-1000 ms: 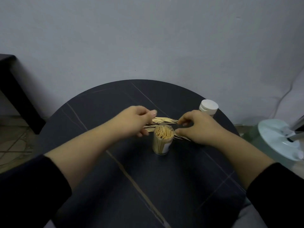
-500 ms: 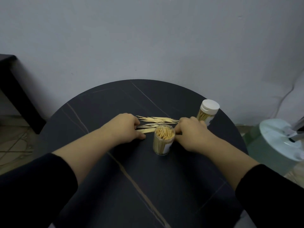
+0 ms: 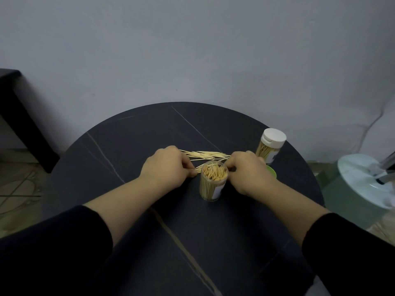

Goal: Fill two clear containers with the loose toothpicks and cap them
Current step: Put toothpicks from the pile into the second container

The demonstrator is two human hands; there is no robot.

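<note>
An open clear container (image 3: 211,186) packed with toothpicks stands upright mid-table. Behind it lies a spread of loose toothpicks (image 3: 206,155) on the dark tabletop. My left hand (image 3: 168,167) rests knuckles-up at the left end of the spread, fingers curled down onto several toothpicks. My right hand (image 3: 245,170) sits at the right end, fingers curled onto the table beside the open container; what it holds is hidden. A second clear container (image 3: 269,147) full of toothpicks stands at the back right, capped in white. A green lid (image 3: 272,172) peeks out from under my right hand.
The round dark table (image 3: 149,231) has pale veins and its edge curves close behind the capped container. A white fan base (image 3: 367,180) stands on the floor to the right. A dark piece of furniture (image 3: 19,116) stands at the left against the wall.
Both hands dropped from above the open container onto the table, at either end of the loose toothpicks, and curled onto them. The capped container came fully into sight.
</note>
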